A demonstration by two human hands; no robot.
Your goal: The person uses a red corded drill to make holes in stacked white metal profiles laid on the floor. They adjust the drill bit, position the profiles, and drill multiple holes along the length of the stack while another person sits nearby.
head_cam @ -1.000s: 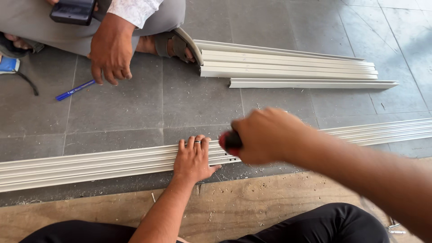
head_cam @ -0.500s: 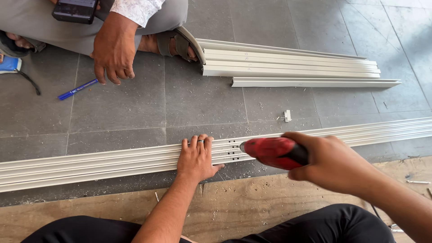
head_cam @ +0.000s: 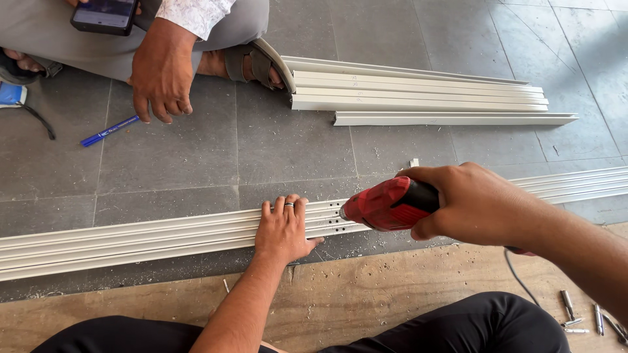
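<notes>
Red drill is being gripped by the right hand; the left hand is pressing flat, fingers open, on the white rail.

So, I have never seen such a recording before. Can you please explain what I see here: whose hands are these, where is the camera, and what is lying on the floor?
The camera sits on a person's head and looks down, so the two bare arms from the bottom edge are that person's own. The left hand lies flat on a long white grooved profile on the grey tile floor. The right hand holds a red power drill, its tip at the profile near some small holes. More white profiles lie stacked further away. Across sits another person, whose hand hangs above a blue pen. Loose metal bits lie at lower right.
</notes>
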